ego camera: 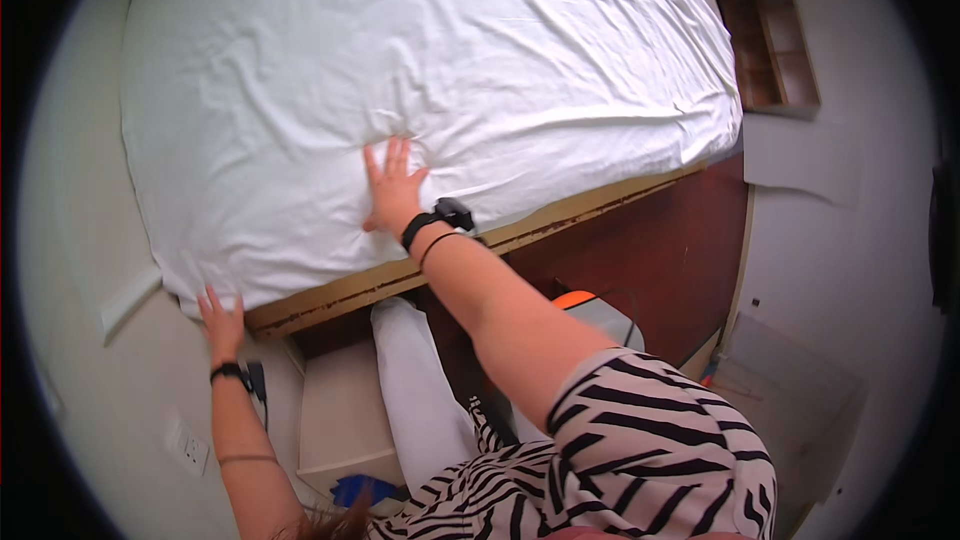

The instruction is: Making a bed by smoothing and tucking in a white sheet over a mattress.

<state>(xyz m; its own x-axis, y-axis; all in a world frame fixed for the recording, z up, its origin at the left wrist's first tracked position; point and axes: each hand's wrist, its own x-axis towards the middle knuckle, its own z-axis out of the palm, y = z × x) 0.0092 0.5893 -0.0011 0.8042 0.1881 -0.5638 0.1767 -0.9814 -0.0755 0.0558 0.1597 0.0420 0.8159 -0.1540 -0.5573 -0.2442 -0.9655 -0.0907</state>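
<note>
A white fitted sheet [315, 90] covers the mattress of a bed and shows many creases, some running out from beneath my right hand. My right hand [394, 191] presses flat on it near the front edge, fingers spread. At the near left corner, my left hand [223, 322] rests against the sheet's edge with its fingers apart. Neither hand holds anything. Each wrist wears a black strap with a small device. Under the sheet's near side runs the bed's wooden edge [337, 300], its finish chipped.
A wall with a power socket [193, 451] stands at left. Below the bed are a pale drawer [345, 412], a blue item [364, 490] and a grey-and-orange object [592, 311]. Wooden shelves [772, 37] stand at far right, beyond dark red floor or panelling [667, 255].
</note>
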